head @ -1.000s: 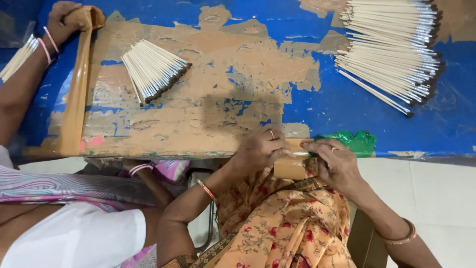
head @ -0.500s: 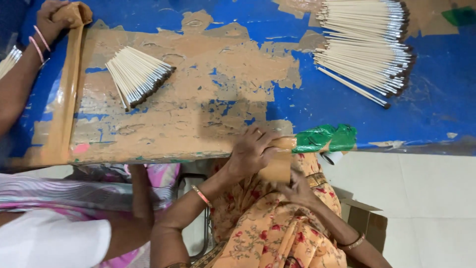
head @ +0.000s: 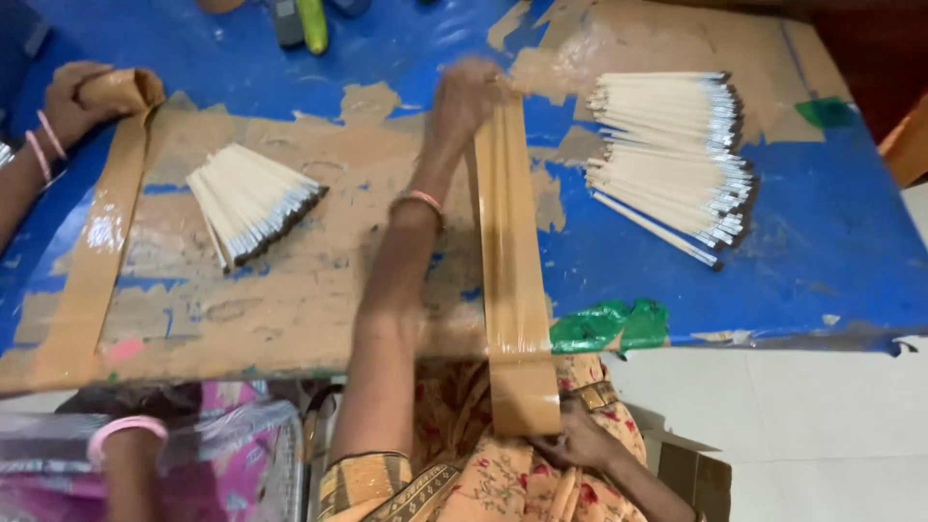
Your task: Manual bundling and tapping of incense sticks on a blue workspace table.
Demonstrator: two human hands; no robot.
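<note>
A long strip of brown packing tape (head: pixel 509 251) runs from the table's near edge out across the blue table (head: pixel 831 251). My left hand (head: pixel 466 95) is stretched forward and pins the strip's far end to the tabletop. My right hand (head: pixel 577 442) is below the table edge, over my lap, and holds the tape's roll end (head: pixel 524 396). A small fanned bundle of pale sticks with dark tips (head: pixel 249 201) lies left of my arm. To the right of the strip lies a larger pile of sticks (head: pixel 669 155).
A co-worker's hand (head: pixel 70 104) at the far left holds the end of a second brown tape strip (head: pixel 97 261). Another arm with a pink bangle (head: pixel 124 430) is at the lower left. Green tape scraps (head: pixel 607 327) cling to the near edge. Small objects, one green (head: pixel 311 23), sit at the far edge.
My left hand has moved from the table's near edge far forward, drawing the tape out across the table. My right hand stayed low with the roll. The camera moved closer to the table.
</note>
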